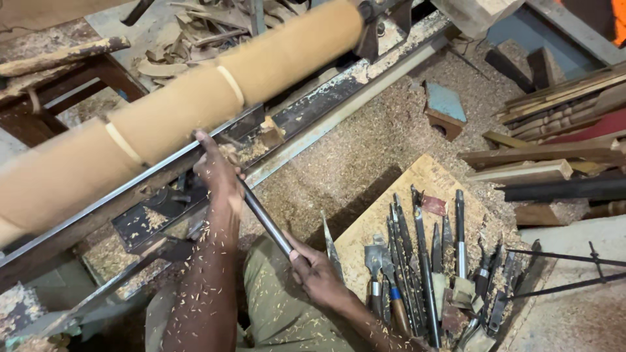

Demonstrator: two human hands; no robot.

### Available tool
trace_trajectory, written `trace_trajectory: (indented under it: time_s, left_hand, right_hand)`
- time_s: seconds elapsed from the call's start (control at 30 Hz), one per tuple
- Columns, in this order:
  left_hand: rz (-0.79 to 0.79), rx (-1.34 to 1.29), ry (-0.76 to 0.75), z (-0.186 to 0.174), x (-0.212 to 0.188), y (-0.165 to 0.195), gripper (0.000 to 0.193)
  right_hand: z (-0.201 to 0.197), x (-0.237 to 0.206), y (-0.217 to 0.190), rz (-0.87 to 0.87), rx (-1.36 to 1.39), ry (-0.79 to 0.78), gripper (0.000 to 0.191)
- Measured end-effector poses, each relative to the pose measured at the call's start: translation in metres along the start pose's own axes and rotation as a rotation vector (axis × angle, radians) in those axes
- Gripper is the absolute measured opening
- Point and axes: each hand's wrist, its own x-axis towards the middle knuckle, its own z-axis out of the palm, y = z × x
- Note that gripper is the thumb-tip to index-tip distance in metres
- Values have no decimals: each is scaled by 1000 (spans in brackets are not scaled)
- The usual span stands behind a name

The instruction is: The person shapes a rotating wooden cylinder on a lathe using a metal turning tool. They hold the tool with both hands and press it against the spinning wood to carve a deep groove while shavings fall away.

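Nearest us, our right hand (316,270) clenches the rear end of a long steel turning tool (264,218), just left of a board (427,189) carrying a row of chisels (424,274). Farther along the tool, our left hand (218,173) grasps its front end, pressing it down beside the lathe rail (306,117). Beyond that hand, the tool tip meets the blurred wooden cylinder (189,98), which lies above the rail. Sawdust (365,150) covers the floor behind the board.
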Motion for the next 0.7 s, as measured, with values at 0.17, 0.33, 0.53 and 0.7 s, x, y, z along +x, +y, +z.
trace_trajectory:
  time_s: [0.17, 0.33, 0.53, 0.7]
  left_hand:
    - [31, 60, -46, 6, 1, -9, 70]
    - [49, -31, -76, 18, 12, -25, 68]
    - [-5, 16, 16, 36, 18, -29, 67]
    - [13, 3, -47, 42, 10, -28, 63]
  right_hand:
    - [-7, 7, 7, 29, 58, 8, 59]
    - [-14, 16, 22, -36, 69, 38, 59]
    - [-24, 17, 11, 67, 119, 81, 52]
    - [-34, 15, -6, 39, 34, 50, 59]
